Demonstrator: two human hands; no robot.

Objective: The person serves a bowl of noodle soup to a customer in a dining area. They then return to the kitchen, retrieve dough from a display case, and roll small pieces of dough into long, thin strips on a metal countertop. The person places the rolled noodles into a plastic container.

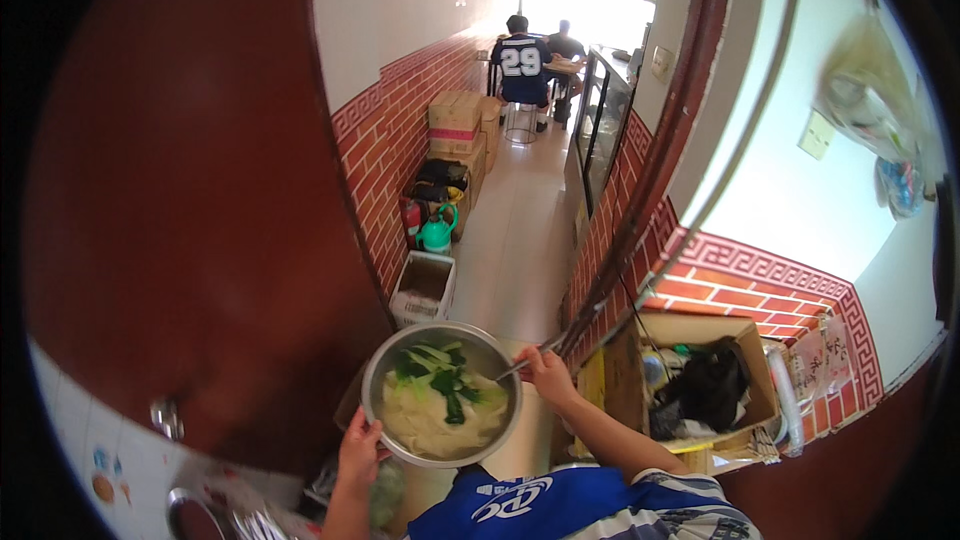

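Observation:
A wide stainless steel bowl [371, 380] is held up in front of my body. In it lie pale, thin-skinned pieces like wontons [430, 425] in broth, with leafy greens [450, 380] on top. My left hand [358, 448] is closed on the bowl's lower left rim, thumb on the edge. At the right rim, my right hand [548, 375] is closed around the handle of a metal spoon [512, 370]. The spoon slopes down into the bowl, and its head is hidden in the food.
A doorway opens onto a narrow corridor. Stacked cartons [455, 120], a green watering can [437, 232] and a white box [424, 285] line its left wall; a glass cabinet [605, 110] stands right. Two people [522, 62] sit far off. An open carton [755, 340] is at my right.

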